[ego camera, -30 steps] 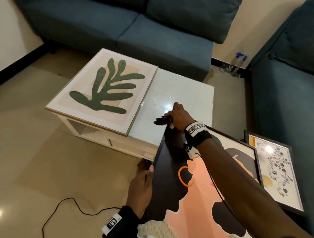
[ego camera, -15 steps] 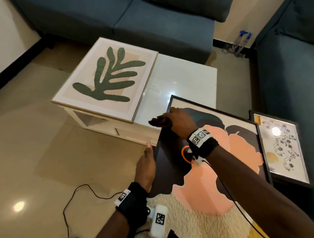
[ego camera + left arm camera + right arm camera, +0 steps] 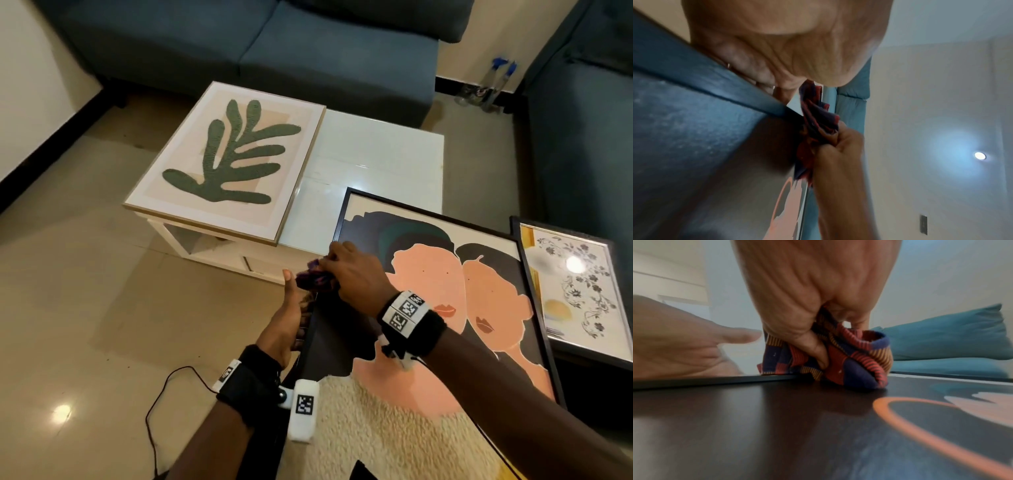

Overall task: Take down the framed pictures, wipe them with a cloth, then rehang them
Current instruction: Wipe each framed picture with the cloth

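A black-framed picture of two peach faces (image 3: 479,308) lies tilted in front of me, its far edge over the white table. My left hand (image 3: 287,318) grips the frame's left edge, fingers curled under it and thumb pointing up. My right hand (image 3: 349,274) holds a bunched red, blue and orange cloth (image 3: 313,279) and presses it on the glass at that same left edge, just beyond the left thumb. The right wrist view shows the cloth (image 3: 849,363) squeezed between thumb and fingers on the dark glass (image 3: 777,426). From the left wrist, the cloth (image 3: 818,116) hangs over the frame's rim.
A light-framed green leaf picture (image 3: 226,161) lies on the white coffee table (image 3: 376,154). A floral picture (image 3: 575,284) leans against the right blue sofa (image 3: 589,137). Another blue sofa (image 3: 274,44) is behind the table. A black cable (image 3: 161,394) runs on the floor; bottles (image 3: 493,85) stand in the corner.
The right hand has drawn the cloth from the frame's top left corner down along the left edge toward me. The picture now faces me more squarely; the left hand keeps its hold.
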